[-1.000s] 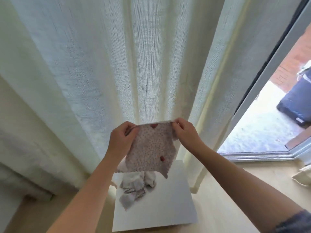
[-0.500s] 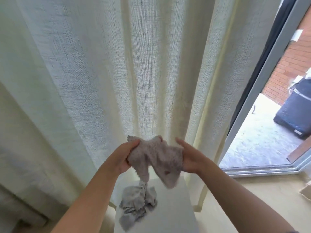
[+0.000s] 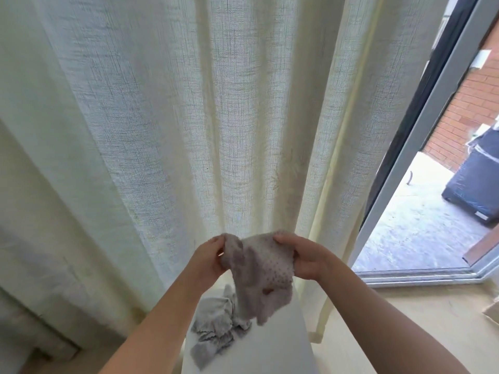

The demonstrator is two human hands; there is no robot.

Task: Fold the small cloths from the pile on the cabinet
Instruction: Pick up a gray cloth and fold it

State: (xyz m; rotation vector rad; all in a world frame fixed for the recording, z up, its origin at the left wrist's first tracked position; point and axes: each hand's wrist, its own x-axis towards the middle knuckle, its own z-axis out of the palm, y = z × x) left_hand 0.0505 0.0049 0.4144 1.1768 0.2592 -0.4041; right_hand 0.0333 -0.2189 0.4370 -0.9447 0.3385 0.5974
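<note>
While left hand (image 3: 209,259) and right hand (image 3: 307,259) pinch its top corners, dotted cloth (image 3: 262,273) hangs bunched, long axis toward 6 o'clock.

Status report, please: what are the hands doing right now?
Left hand and right hand both grip the dotted cloth, bunched, in the air. Pile lies on the cabinet below. Curtain hangs behind.

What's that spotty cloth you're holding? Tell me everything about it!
The spotty cloth is small, soft and pale pinkish-grey, covered in tiny dots, with a reddish mark low down. It is crumpled, not folded. The left hand grips one upper end and the right hand the other, so it hangs in the air above the white cabinet and the grey pile.
</note>
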